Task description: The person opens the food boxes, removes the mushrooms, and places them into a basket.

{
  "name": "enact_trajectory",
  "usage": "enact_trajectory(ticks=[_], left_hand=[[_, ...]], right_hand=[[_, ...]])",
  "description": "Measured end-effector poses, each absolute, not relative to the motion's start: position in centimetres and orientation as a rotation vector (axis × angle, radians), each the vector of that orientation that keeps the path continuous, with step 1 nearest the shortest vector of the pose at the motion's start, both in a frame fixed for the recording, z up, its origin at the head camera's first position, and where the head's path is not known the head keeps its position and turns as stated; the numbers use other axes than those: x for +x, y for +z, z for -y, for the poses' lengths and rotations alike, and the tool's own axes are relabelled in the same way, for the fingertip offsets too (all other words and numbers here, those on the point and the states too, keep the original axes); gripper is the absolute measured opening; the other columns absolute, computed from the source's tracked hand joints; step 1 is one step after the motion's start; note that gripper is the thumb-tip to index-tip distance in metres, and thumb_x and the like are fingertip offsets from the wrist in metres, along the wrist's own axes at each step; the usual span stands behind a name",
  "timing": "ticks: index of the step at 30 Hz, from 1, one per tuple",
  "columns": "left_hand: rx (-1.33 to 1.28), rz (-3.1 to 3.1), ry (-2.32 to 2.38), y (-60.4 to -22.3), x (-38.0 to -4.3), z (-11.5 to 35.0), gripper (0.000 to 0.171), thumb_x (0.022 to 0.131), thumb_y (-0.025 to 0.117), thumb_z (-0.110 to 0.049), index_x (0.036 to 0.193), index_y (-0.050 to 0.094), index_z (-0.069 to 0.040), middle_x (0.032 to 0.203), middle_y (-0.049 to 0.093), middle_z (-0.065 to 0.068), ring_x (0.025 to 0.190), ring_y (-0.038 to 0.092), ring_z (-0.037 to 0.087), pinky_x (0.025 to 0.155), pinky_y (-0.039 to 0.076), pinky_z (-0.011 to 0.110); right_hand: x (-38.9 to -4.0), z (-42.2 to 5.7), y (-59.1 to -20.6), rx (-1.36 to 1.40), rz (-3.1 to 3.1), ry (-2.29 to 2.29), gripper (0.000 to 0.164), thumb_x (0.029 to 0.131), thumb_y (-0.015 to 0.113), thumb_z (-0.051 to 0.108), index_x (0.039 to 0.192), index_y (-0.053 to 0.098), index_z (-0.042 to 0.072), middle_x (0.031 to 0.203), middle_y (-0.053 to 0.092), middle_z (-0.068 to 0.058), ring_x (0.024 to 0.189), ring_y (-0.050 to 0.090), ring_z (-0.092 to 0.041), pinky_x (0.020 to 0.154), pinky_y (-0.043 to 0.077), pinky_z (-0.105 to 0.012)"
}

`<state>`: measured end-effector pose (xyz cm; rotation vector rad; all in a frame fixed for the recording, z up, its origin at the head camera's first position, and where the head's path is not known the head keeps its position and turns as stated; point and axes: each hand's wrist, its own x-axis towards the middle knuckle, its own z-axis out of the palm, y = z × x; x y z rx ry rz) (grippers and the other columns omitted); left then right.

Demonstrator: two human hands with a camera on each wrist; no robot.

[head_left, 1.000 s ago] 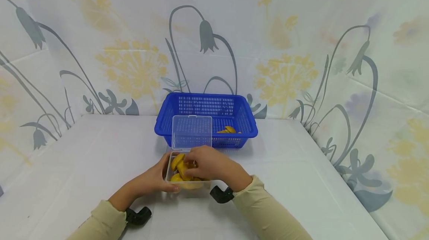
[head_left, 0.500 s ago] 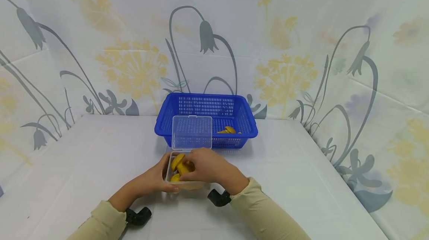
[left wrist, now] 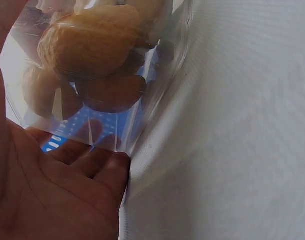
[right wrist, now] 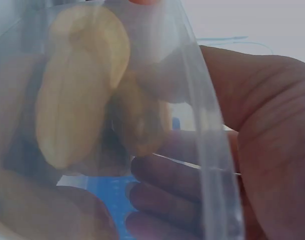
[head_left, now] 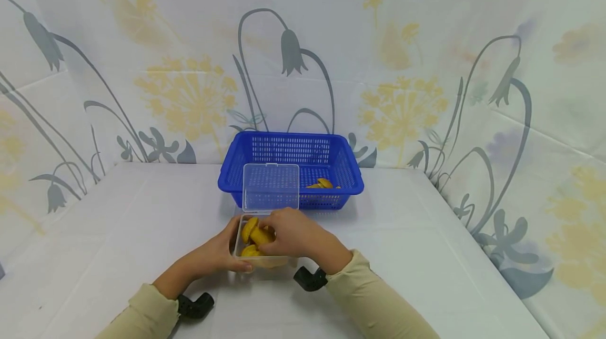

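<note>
A clear plastic box [head_left: 279,259] stands on the white table, its hinged lid [head_left: 271,187] raised at the back. My left hand [head_left: 219,250] grips the box's left side, thumb at the front and fingers round behind; in the left wrist view the left hand [left wrist: 62,195] lies against the clear wall. Several yellow-brown mushrooms [left wrist: 90,42] fill the inside. My right hand [head_left: 297,233] reaches in over the right rim and pinches a yellow mushroom [head_left: 261,236] by its stem, the cap pointing left. Through the wall, the right wrist view shows the right hand's fingers [right wrist: 162,195] behind the mushrooms [right wrist: 72,105].
Behind the box stands a blue perforated basket [head_left: 352,168], with a few mushrooms [head_left: 324,183] on its floor at the front right. The raised lid overlaps the basket's front in the head view. A flower-patterned sheet [head_left: 402,39] hangs behind the table [head_left: 156,207].
The right hand has moved slightly down and left inside the box with the mushroom, which has shifted and tilted a little. The left hand and the box have stayed put.
</note>
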<state>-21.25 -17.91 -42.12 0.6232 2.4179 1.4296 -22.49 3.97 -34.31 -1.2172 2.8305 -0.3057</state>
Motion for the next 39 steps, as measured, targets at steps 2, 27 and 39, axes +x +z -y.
enact_trajectory(ticks=[2,27,39], left_hand=[[0.62,-2.426,1.415,-42.1,-21.3,17.9,0.115,0.071,0.083,-0.036,0.152,0.007,-0.009,0.158,0.019,0.016,0.147,0.021,0.038,0.118,0.019,0.058],[0.637,-2.405,1.432,-41.9,-21.0,17.9,0.114,0.073,0.084,-0.033,0.152,0.005,-0.008,0.162,0.004,0.02,0.149,0.006,0.041,0.117,0.014,0.06],[0.645,-2.397,1.45,-41.9,-20.9,17.9,0.111,0.072,0.084,-0.03,0.151,0.009,-0.01,0.156,0.022,0.02,0.146,0.022,0.041,0.117,0.017,0.06]], right_hand=[[-22.5,-4.1,-34.1,-1.207,-2.825,-0.329,0.029,0.082,0.07,0.033,0.105,0.072,0.015,0.077,0.059,0.008,0.07,0.049,-0.007,0.062,0.042,-0.016],[-22.8,-5.8,-32.6,-1.265,-2.831,-0.455,0.029,0.089,0.068,0.014,0.118,0.07,0.014,0.11,0.068,0.001,0.101,0.062,-0.014,0.094,0.052,-0.027],[-23.4,-7.9,-31.5,-1.377,-2.831,-0.651,0.028,0.091,0.065,0.008,0.118,0.07,0.014,0.116,0.067,-0.001,0.106,0.062,-0.016,0.091,0.054,-0.027]])
